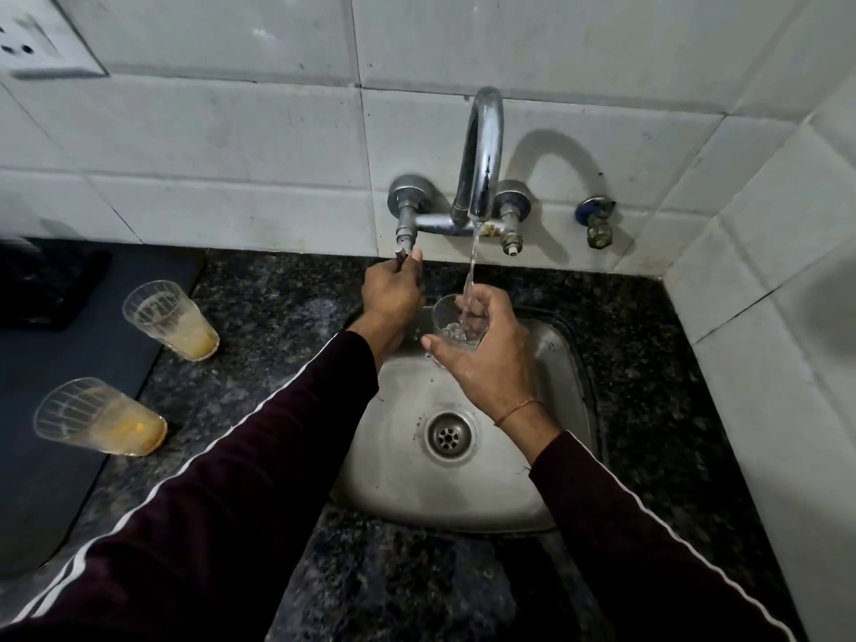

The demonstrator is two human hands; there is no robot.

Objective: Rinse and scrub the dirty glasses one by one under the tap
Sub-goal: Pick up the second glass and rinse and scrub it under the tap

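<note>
My right hand (491, 359) grips a clear glass (451, 319) over the steel sink (563, 363), tilted under the thin stream falling from the chrome tap (484, 155). Water pools in the glass. My left hand (391, 294) is closed around the left tap handle (404, 245), just below the wall. Two dirty glasses with yellow residue stand on the counter to the left: one farther back (171, 319) and one nearer (99, 417).
A dark speckled granite counter (278, 317) surrounds the sink. The drain (449, 437) lies at the sink's middle. A dark mat (69, 363) covers the left counter. A small valve (597, 222) juts from the tiled wall at right, and a socket (32, 44) sits at top left.
</note>
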